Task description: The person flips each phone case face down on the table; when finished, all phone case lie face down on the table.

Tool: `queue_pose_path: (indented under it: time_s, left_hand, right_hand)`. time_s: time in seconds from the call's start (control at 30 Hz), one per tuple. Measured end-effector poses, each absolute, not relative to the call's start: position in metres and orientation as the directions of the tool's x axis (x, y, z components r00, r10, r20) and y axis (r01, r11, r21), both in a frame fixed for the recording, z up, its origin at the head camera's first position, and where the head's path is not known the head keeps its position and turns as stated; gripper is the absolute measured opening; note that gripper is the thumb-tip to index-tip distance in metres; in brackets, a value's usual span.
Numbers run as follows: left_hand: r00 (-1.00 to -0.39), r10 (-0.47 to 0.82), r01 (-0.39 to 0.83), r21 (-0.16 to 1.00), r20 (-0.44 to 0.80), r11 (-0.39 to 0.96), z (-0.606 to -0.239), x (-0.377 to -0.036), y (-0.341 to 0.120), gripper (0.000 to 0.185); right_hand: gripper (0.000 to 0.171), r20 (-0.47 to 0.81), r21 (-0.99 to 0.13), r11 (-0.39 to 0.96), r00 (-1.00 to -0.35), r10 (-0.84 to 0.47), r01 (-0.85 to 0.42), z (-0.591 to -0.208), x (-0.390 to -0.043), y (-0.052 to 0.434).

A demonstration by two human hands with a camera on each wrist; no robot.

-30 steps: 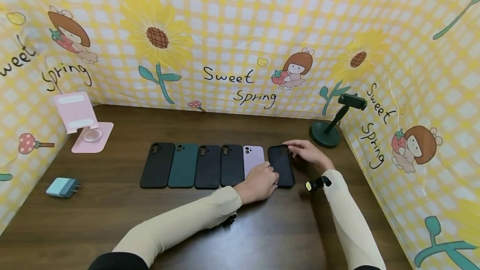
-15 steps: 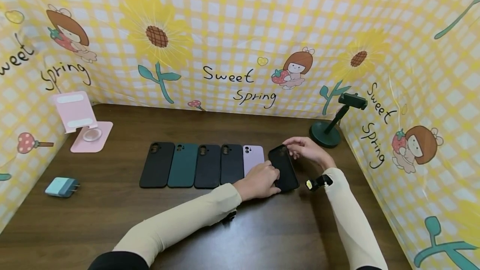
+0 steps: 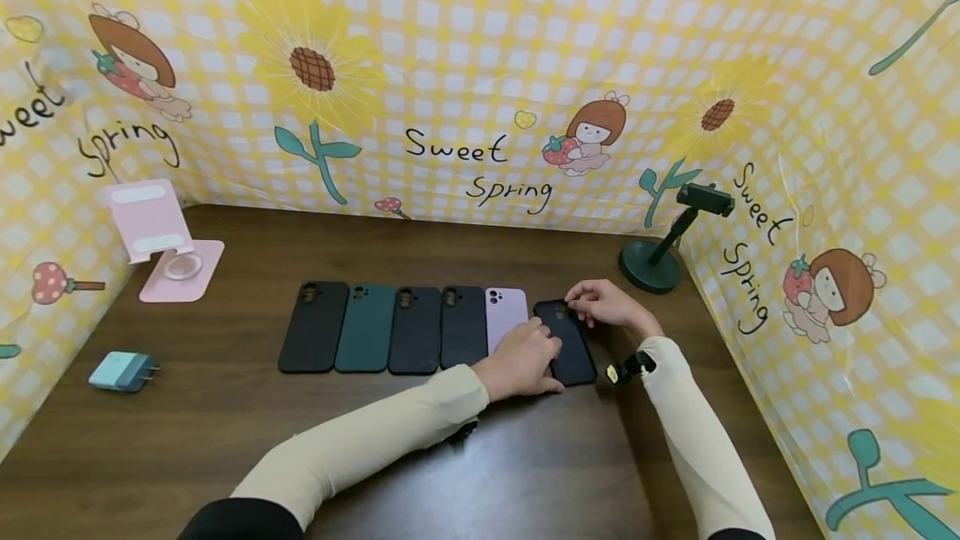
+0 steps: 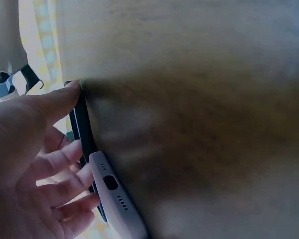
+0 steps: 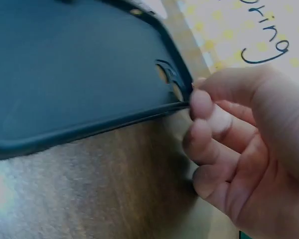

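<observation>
A black phone case (image 3: 572, 348) lies aslant at the right end of a row of phone cases, its hollow inner side facing up in the right wrist view. My right hand (image 3: 609, 305) pinches its far right corner near the camera cutout (image 5: 169, 82) between thumb and forefinger. At its near left edge, my left hand (image 3: 519, 361) holds the case with curled fingers, thumb (image 4: 65, 99) by the near end. The purple phone case (image 3: 507, 315) sits just left of it, partly covered by my left hand; in the left wrist view my fingertips lie against its end.
Left of the purple case, several dark phone cases lie side by side, one of them a green phone case (image 3: 365, 327). A dark green stand (image 3: 651, 265) is behind my right hand. Further left are a pink phone stand (image 3: 182, 272) and a blue charger plug (image 3: 122, 371).
The black case has turned from nearly straight to aslant, its near end swinging right, and its far end has come slightly closer. Both hands stay at it, with the right hand shifting a little nearer.
</observation>
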State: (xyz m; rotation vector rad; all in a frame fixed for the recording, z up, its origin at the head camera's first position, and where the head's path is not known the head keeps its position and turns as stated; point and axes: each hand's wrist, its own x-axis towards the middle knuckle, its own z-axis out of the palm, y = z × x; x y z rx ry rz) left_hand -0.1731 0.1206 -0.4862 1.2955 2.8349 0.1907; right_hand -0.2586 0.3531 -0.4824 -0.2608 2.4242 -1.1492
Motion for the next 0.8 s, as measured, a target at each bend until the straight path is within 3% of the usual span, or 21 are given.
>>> queue_pose_path:
  time_s: [0.13,0.4,0.57,0.8]
  left_hand:
    - [-0.673,0.739,0.739,0.082,0.029,0.669,-0.485,-0.176,0.121,0.053]
    - [-0.667,0.745,0.741,0.128,0.017,0.659,-0.489,-0.176,0.12,0.019]
    - [-0.666,0.745,0.743,0.122,0.039,0.658,-0.489,-0.175,0.119,0.014]
    - [-0.656,0.753,0.752,0.138,0.052,0.645,-0.488,-0.175,0.117,0.015]
  right_hand:
    - [0.02,-0.289,-0.75,0.662,-0.903,-0.319,0.006,-0.485,-0.259,0.353]
    - [0.029,-0.262,-0.699,0.715,-0.933,-0.245,0.009,-0.488,-0.257,0.355]
    - [0.034,-0.243,-0.711,0.702,-0.95,-0.196,0.037,-0.49,-0.258,0.353]
    - [0.043,-0.265,-0.791,0.61,-0.921,-0.285,0.038,-0.482,-0.256,0.363]
